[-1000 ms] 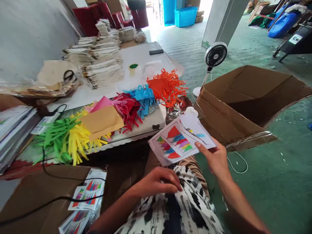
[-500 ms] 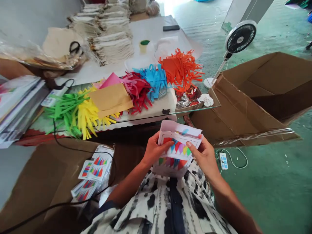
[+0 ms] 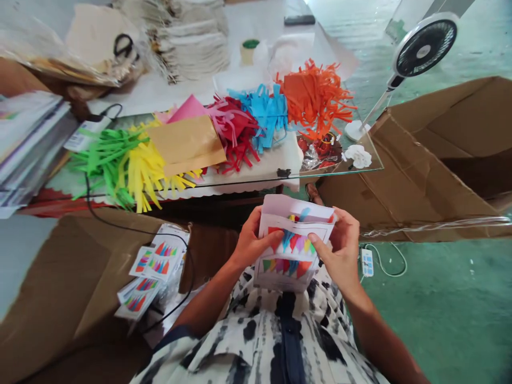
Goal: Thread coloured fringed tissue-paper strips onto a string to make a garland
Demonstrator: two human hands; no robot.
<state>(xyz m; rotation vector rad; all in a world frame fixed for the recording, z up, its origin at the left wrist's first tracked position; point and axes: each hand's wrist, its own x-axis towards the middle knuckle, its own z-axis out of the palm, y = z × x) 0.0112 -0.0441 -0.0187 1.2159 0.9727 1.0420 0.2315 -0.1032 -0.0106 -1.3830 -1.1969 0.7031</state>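
A small stack of white printed cards (image 3: 294, 242) with coloured triangle flags sits over my lap, gripped from both sides. My left hand (image 3: 252, 240) closes on its left edge, thumb across the front. My right hand (image 3: 340, 248) closes on the right edge, thumb on the print. Just beyond, on a glass table (image 3: 368, 165), lie bundles of fringed paper: green (image 3: 106, 162), yellow (image 3: 146, 173), red (image 3: 236, 130), blue (image 3: 266, 109) and orange (image 3: 316, 96), with a tan envelope (image 3: 188, 144) on top.
More printed cards (image 3: 154, 269) lie on a brown cardboard sheet at my lower left, crossed by a black cable (image 3: 136, 229). A large open cardboard box (image 3: 436, 160) stands at right, a small fan (image 3: 422, 42) behind it. Stacked booklets (image 3: 24, 138) lie left; scissors (image 3: 122, 45) at the back.
A second ago only my right hand held the cards out to the right, my left resting on my lap. The cards have come to the centre and both hands grip them. My view tilted down.
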